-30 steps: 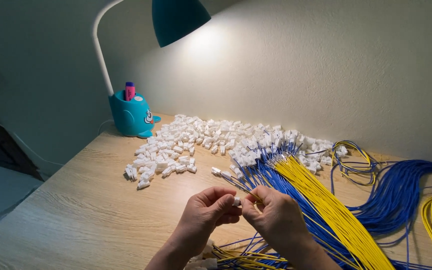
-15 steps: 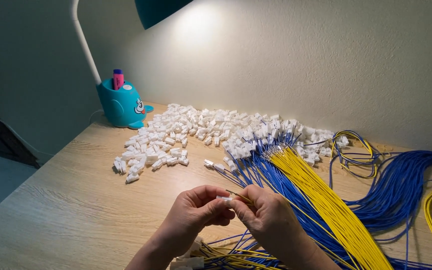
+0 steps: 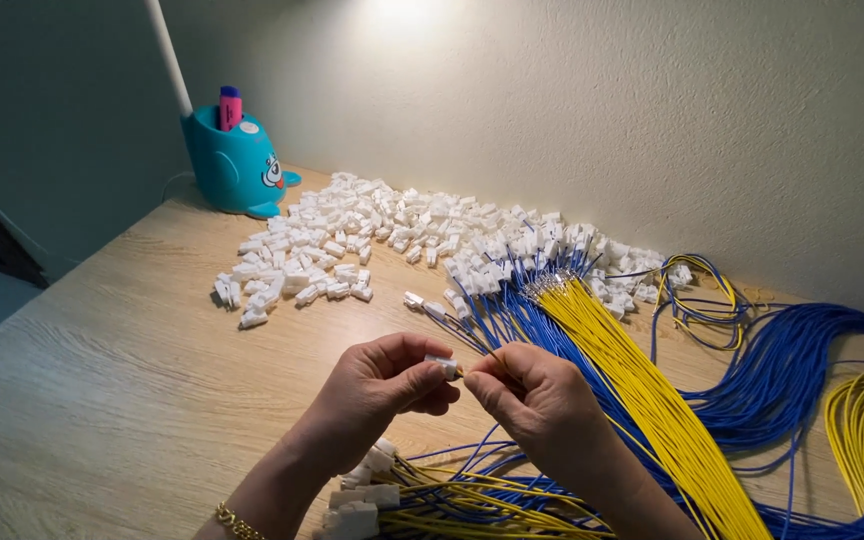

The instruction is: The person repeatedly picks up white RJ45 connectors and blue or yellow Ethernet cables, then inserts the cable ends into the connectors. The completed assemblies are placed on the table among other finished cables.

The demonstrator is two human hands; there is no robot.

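Pinching shut, the left hand (image 3: 382, 385) grips a white connector (image 3: 442, 366), the right hand (image 3: 532, 395) a wire (image 3: 485, 352).

The pile of little plugs (image 3: 422, 235) lies on the surface (image 3: 102, 390), behind both hands. Wires (image 3: 642, 390) lie right; the pen pot (image 3: 237, 165) stands far left.
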